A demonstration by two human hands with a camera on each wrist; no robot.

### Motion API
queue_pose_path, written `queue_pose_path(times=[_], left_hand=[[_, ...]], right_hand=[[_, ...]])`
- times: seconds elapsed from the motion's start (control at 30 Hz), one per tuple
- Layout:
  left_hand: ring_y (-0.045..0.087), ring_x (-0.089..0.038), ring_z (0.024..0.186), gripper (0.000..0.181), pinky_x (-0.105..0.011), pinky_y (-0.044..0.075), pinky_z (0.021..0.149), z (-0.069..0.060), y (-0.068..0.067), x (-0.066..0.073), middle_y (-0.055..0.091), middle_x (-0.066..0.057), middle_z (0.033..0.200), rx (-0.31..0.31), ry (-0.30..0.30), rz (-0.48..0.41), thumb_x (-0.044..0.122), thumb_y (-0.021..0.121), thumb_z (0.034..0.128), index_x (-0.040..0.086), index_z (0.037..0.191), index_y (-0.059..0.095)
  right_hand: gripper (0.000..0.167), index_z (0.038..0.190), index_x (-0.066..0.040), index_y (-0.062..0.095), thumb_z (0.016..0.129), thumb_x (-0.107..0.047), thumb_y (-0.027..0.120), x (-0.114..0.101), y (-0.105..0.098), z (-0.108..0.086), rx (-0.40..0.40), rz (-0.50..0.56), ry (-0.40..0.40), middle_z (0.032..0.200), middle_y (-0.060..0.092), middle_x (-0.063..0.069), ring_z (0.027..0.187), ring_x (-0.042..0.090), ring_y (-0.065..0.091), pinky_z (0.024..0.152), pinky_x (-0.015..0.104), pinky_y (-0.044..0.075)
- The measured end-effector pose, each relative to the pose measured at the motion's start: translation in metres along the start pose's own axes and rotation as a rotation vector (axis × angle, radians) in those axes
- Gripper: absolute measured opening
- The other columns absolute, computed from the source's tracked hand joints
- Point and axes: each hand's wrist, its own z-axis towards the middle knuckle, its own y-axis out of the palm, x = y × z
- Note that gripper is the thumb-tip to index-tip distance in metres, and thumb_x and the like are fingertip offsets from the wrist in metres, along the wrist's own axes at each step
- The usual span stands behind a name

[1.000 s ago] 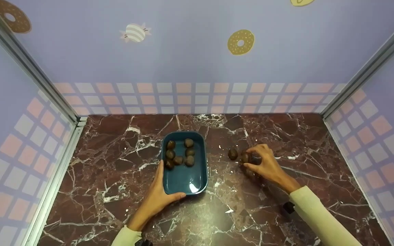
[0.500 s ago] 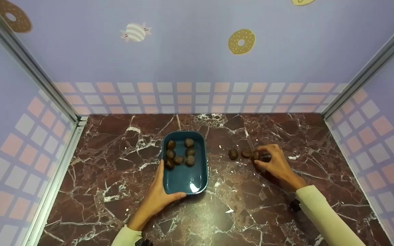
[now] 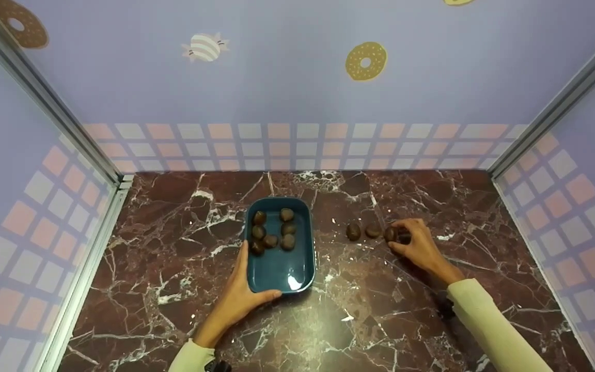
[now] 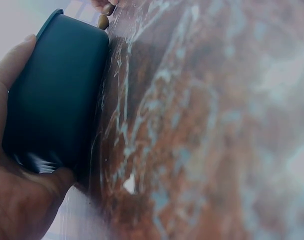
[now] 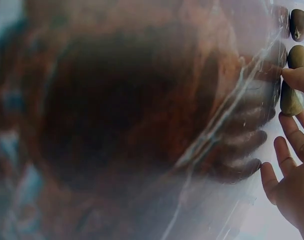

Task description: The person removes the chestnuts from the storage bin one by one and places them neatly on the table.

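A deep teal rectangular dish (image 3: 277, 271) stands on the marble surface, with several smooth brown pebbles (image 3: 287, 242) in its far half. They lie in two columns, plus one pebble (image 3: 270, 241) between them. My left hand (image 3: 240, 289) holds the dish's near-left corner, fingers along the left side and thumb on the near end. To the right, my right hand (image 3: 417, 245) pinches a pebble (image 5: 291, 100) between thumb and fingertips, down at the surface. Left of it sit two more pebbles, a middle one (image 3: 373, 230) and a dark one (image 3: 353, 232), making a row.
Brown-red marble with white veins (image 3: 349, 320) makes up the tabletop. A lilac back wall (image 3: 287, 93) with pink and white squares rises behind it, and side walls (image 3: 576, 217) enclose left and right.
My right hand has moved right, leaving the middle pebble beside the dark one, and now holds another pebble at the row's right end. Left hand and dish stay put.
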Motion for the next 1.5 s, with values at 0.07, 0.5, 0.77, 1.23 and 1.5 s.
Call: queue_pose_path(times=[0.07, 0.5, 0.77, 1.23, 1.5], left_hand=[[0.012, -0.049, 0.166, 0.148, -0.069, 0.017, 0.13, 0.001, 0.0, 0.0, 0.002, -0.025, 0.183, -0.001, 0.001, -0.002, 0.044, 0.103, 0.0762, 0.01, 0.178, 0.001], [0.013, -0.047, 0.166, 0.149, -0.068, 0.018, 0.13, 0.002, 0.001, 0.002, 0.003, -0.024, 0.183, -0.001, -0.006, -0.006, 0.044, 0.104, 0.0739, 0.013, 0.179, 0.003], [0.014, -0.048, 0.166, 0.149, -0.069, 0.018, 0.13, 0.001, 0.0, 0.001, 0.003, -0.024, 0.183, -0.002, -0.012, 0.002, 0.045, 0.104, 0.0739, 0.014, 0.179, 0.002], [0.013, -0.047, 0.166, 0.148, -0.067, 0.019, 0.13, 0.0, 0.0, 0.002, 0.004, -0.026, 0.183, 0.004, 0.002, -0.003, 0.042, 0.104, 0.0747, 0.012, 0.178, 0.003], [0.014, -0.05, 0.165, 0.149, -0.069, 0.018, 0.129, 0.0, 0.001, 0.001, 0.003, -0.027, 0.182, 0.013, -0.003, 0.006, 0.039, 0.105, 0.0737, 0.01, 0.178, 0.002]], right_hand=[[0.045, 0.124, 0.002, 0.074, 0.083, -0.002, 0.094, -0.003, -0.001, 0.001, -0.015, -0.014, 0.029, 0.12, 0.075, 0.022, 0.118, 0.046, 0.057, 0.102, 0.06, 0.043], [0.051, 0.125, 0.006, 0.073, 0.08, -0.002, 0.096, -0.032, -0.01, 0.014, 0.017, 0.001, -0.076, 0.123, 0.074, 0.022, 0.119, 0.044, 0.054, 0.106, 0.059, 0.037], [0.054, 0.129, 0.003, 0.073, 0.081, -0.005, 0.096, -0.069, -0.006, 0.027, -0.021, 0.017, -0.156, 0.129, 0.071, 0.022, 0.121, 0.041, 0.054, 0.106, 0.06, 0.038], [0.051, 0.129, 0.0, 0.073, 0.086, -0.019, 0.094, -0.118, 0.021, 0.043, -0.168, 0.0, -0.292, 0.133, 0.071, 0.018, 0.126, 0.04, 0.055, 0.111, 0.063, 0.04], [0.054, 0.132, -0.002, 0.072, 0.087, -0.021, 0.094, -0.134, 0.037, 0.049, -0.225, -0.041, -0.322, 0.133, 0.071, 0.014, 0.126, 0.035, 0.055, 0.111, 0.06, 0.043]])
